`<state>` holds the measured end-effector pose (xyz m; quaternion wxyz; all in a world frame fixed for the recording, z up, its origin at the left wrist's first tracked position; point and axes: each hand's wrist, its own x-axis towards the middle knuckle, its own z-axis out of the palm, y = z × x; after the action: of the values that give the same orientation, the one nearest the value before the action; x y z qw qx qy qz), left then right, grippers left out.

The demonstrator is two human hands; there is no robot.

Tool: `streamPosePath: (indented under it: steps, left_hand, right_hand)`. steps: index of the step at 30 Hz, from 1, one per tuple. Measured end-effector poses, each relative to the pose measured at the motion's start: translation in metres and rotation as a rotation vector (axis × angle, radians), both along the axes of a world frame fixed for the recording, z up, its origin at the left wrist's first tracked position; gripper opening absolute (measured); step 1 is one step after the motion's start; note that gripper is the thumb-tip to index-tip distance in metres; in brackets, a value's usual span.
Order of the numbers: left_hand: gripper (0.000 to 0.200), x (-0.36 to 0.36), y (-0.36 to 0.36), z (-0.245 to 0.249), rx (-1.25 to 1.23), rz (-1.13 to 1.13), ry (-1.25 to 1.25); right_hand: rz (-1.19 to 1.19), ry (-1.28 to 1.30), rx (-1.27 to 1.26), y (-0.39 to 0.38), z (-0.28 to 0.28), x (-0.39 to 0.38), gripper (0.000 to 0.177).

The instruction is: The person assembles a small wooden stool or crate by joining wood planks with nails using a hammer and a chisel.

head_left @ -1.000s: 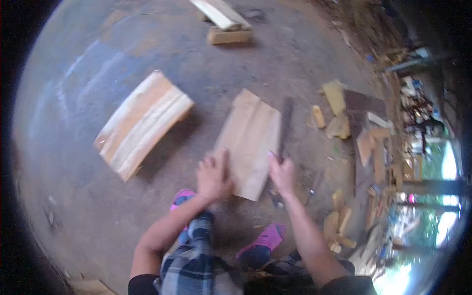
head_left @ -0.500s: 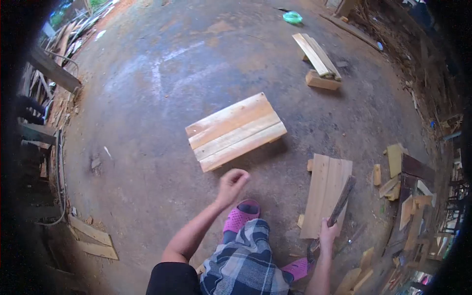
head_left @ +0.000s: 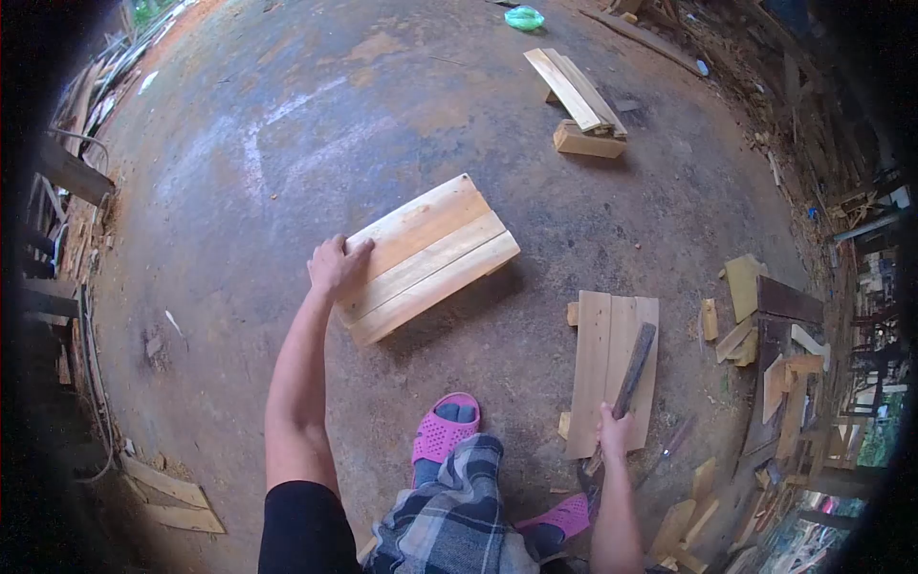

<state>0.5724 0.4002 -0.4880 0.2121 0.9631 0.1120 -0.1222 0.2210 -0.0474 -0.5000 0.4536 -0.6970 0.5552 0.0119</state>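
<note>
At the left end of a pale wooden panel (head_left: 435,253) made of several joined planks is my left hand (head_left: 337,268). Its fingers are curled over the panel's edge, with the thumb on top. The panel sits raised off the floor and casts a shadow beneath. My right hand (head_left: 615,430) is closed around a long, dark-handled tool (head_left: 635,368), which slants up and away. Dark metal shows at the tool's lower end, below the hand. Under the tool in this view lies a second plank panel (head_left: 595,359), with small wood blocks showing at its left side.
Farther off, planks (head_left: 579,91) rest on a wood block (head_left: 588,143), with a green plastic bag (head_left: 524,17) beyond. Wood offcuts (head_left: 741,287) pile up at the right; more boards (head_left: 172,488) lie at lower left. A pink sandal (head_left: 445,435) is near the bottom centre.
My left hand has moved forward and left from in front of the panel onto its left end. The right hand keeps its hold on the tool. The whole view has shifted slightly.
</note>
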Motion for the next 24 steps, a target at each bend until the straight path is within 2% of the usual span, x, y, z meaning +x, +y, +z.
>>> streamPosePath:
  steps: [3,5,11,15,16,17,19,20,21,24]
  left_hand:
    - [0.06,-0.013,-0.012,0.008,0.078,-0.121,0.072]
    - [0.057,-0.036,-0.023,-0.007,0.031,-0.154,-0.012]
    - [0.058,-0.098,-0.1,-0.026,-0.415,-0.098,0.201]
    - [0.049,-0.161,-0.143,-0.027,-0.83,-0.131,0.154]
    - [0.057,-0.173,-0.148,-0.036,-0.894,-0.16,0.204]
    - [0.057,-0.187,-0.15,-0.044,-0.897,-0.164,0.231]
    - [0.063,-0.203,-0.155,-0.052,-0.881,-0.198,0.083]
    - [0.071,-0.206,-0.154,-0.052,-0.97,-0.17,0.161]
    - [0.071,-0.208,-0.154,-0.049,-0.965,-0.175,0.172]
    - [0.077,-0.208,-0.154,-0.034,-0.839,-0.195,0.179]
  right_hand:
    - [-0.012,-0.058,0.013,0.003,0.001,0.0,0.024]
    - [-0.041,-0.062,0.003,0.008,0.0,0.0,0.026]
    - [-0.043,-0.009,-0.107,0.012,0.004,0.003,0.023]
    - [-0.058,-0.007,-0.098,0.017,0.009,0.01,0.024]
    - [-0.04,0.004,-0.111,0.016,0.008,0.01,0.025]
    - [-0.027,0.019,-0.124,0.015,0.006,0.006,0.025]
    - [-0.031,0.053,-0.16,0.016,0.004,0.004,0.026]
    - [-0.013,0.065,-0.19,0.015,0.003,0.006,0.027]
    - [-0.022,0.072,-0.185,0.015,0.004,0.006,0.027]
    - [-0.027,0.027,-0.161,0.018,0.008,0.008,0.027]
